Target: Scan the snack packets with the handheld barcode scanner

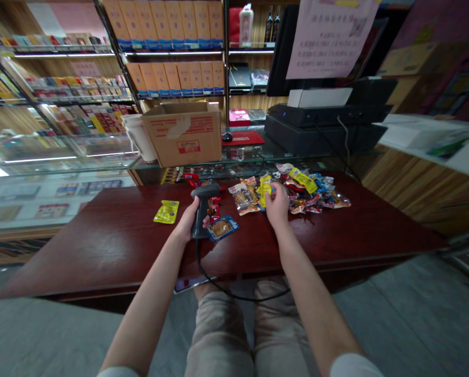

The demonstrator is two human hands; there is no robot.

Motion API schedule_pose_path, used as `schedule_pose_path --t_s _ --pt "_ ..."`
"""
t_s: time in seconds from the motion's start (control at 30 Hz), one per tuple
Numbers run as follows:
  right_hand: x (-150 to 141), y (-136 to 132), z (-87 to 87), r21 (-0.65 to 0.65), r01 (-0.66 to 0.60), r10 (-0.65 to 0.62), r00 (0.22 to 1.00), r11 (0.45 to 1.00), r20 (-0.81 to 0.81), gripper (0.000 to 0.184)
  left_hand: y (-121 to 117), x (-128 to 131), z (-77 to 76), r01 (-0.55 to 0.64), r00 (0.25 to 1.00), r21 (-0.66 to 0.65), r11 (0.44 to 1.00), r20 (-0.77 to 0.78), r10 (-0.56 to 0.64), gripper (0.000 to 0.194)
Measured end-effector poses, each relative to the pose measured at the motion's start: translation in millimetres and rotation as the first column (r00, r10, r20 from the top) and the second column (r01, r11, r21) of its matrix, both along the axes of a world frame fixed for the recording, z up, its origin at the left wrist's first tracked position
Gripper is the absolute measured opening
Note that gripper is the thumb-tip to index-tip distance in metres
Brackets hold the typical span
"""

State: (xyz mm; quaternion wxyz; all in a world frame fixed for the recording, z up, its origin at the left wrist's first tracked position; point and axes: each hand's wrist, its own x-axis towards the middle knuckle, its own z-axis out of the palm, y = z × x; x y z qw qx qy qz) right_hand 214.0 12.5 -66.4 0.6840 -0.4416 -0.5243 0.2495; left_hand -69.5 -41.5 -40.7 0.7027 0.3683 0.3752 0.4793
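My left hand (189,220) is wrapped round the handle of a dark barcode scanner (201,212), whose cable hangs down over the table's front edge. In my right hand (277,204) a small yellow snack packet (264,189) is pinched at the left side of a pile of wrapped snacks (305,191). By the scanner lie a blue-edged snack packet (222,228) and red packets (214,208), partly hidden by it. Farther left, a yellow-green packet (166,211) rests alone. Clear packets with brown contents (244,198) lie between my hands.
The dark red wooden table (100,241) meets a glass counter at the back. On that counter stand an open cardboard box (183,133), a white jug (140,137) and a monitor with a paper notice (332,36). A phone (191,283) sits at the front edge.
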Motion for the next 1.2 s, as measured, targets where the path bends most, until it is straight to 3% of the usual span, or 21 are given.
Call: schedule_pose_path --t_s 0.13,0.23,0.3,0.37,0.47,0.57,0.67,0.73,0.83,0.97,1.07,1.2 --pt "10.0 1.0 0.3 0.028 0.152 -0.154 0.948 0.988 0.279 0.030 10.3 0.4 -8.9 -0.150 0.988 -0.082 0.985 -0.031 0.148 0.057" --pt "-7.1 -8.7 1.5 0.094 0.044 -0.084 0.872 0.995 0.482 0.029 14.7 8.1 -12.4 -0.160 0.987 -0.130 0.979 -0.050 0.155 0.057" --pt "-25.3 -17.5 0.9 0.055 -0.146 0.073 0.746 0.988 0.662 0.025 16.5 13.9 -12.5 -0.140 0.990 -0.142 0.980 -0.053 0.134 0.059" --pt "-42.4 -26.2 -1.2 -0.060 -0.262 0.198 0.543 0.963 0.816 0.025 17.0 17.8 -10.6 -0.113 0.993 -0.144 0.983 -0.061 0.105 0.061" --pt "-57.6 -35.2 -5.1 -0.192 -0.196 0.247 0.319 0.962 0.915 0.042 14.5 17.1 -4.4 -0.107 0.994 -0.106 0.989 -0.015 0.106 0.063" --pt "-60.2 -36.6 -7.2 -0.222 -0.111 0.245 0.272 0.969 0.931 0.046 9.5 9.2 3.3 -0.156 0.984 -0.045 0.987 0.077 0.159 0.061" --pt "-57.8 -30.6 -9.1 -0.209 -0.042 0.212 0.313 0.977 0.926 0.043 5.7 1.1 8.6 -0.208 0.969 -0.047 0.977 0.128 0.212 0.058" --pt "-55.5 -23.6 -11.3 -0.180 0.005 0.164 0.383 0.984 0.909 0.042 5.1 -1.1 9.6 -0.221 0.964 -0.065 0.973 0.135 0.228 0.057" --pt "-50.1 -11.5 -15.1 -0.180 0.079 0.104 0.566 0.981 0.817 0.035 6.4 -0.2 7.0 -0.216 0.968 -0.067 0.974 0.115 0.222 0.058" --pt "-40.2 1.4 -15.8 -0.245 0.171 -0.001 0.822 0.954 0.570 0.030 9.7 0.7 -1.9 -0.132 0.988 -0.031 0.991 0.079 0.134 0.063" --pt "-37.4 4.4 -13.6 -0.166 0.110 -0.046 0.935 0.980 0.352 0.033 10.9 0.3 -8.0 -0.041 0.997 -0.005 0.999 0.067 0.041 0.063" --pt "-44.0 -0.5 -11.7 -0.128 0.014 0.018 0.969 0.992 0.248 0.034 8.2 5.5 -10.2 0.041 0.995 0.074 0.996 0.087 -0.048 0.055"
